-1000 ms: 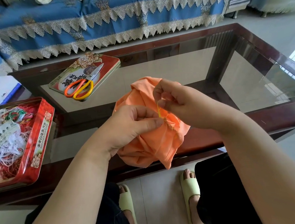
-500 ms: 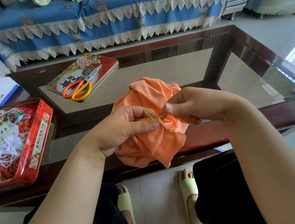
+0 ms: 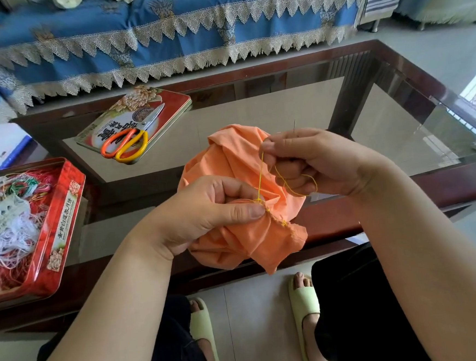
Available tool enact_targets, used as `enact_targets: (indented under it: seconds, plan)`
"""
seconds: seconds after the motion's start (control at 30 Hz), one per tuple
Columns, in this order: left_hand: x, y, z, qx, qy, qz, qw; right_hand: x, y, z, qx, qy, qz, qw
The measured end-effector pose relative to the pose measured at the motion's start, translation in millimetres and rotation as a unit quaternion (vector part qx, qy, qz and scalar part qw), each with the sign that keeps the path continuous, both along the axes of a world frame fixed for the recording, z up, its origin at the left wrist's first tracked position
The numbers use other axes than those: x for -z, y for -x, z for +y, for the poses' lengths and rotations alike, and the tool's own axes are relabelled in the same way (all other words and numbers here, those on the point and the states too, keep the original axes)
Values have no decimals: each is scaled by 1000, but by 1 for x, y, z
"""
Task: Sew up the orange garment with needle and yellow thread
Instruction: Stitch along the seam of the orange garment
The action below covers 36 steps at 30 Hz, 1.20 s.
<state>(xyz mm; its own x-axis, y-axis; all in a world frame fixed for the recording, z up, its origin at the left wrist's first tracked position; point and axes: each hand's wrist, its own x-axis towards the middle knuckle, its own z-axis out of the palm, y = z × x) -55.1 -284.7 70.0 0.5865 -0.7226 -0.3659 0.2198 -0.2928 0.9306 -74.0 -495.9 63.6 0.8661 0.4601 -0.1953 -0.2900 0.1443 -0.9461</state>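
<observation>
Garment: orange garment (image 3: 242,208) bunched above the near counter (image 3: 283,114) edge
Left hand (image 3: 205,211): thumb pinching the seam
Right hand (image 3: 312,160): pinches needle (image 3: 294,124), yellow thread (image 3: 260,175) taut
Tip: pull gently, or it'll probably pucker

The needle (image 3: 294,124) shows only as a thin dark sliver above the right hand (image 3: 315,163); the rest is hidden inside the curled fingers. Part of the yellow thread (image 3: 260,175) disappears into that hand. The left hand (image 3: 205,208) covers the fold of the orange garment (image 3: 238,157) under its thumb, and the stitches there are too small to count. The red tin (image 3: 60,222) of tangled threads is cut off by the left edge. Both forearms run out of the bottom edge.
</observation>
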Motion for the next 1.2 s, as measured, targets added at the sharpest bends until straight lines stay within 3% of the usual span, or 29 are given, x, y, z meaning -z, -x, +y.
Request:
enact_targets:
  seconds: [0.33,0.57,0.9,1.03,1.13,1.2]
  plan:
    - [1,3,-3,40,-7,-19,999,1,-6,17,113,-92,30,989]
    - [0,7,-7,55,-11,-61,997,5,-6,31,158,-155,-5,975]
    - [-2,8,-6,133,-31,-47,989,9,-4,38,137,-159,-83,974]
    - [-1,6,-2,158,-29,-33,987,8,-4,39,146,-102,-78,981]
    - [6,7,-4,151,-41,-37,987,7,-6,35,142,86,-42,985]
    - [11,11,-10,163,-55,-48,984,6,-7,30,130,219,-6,967]
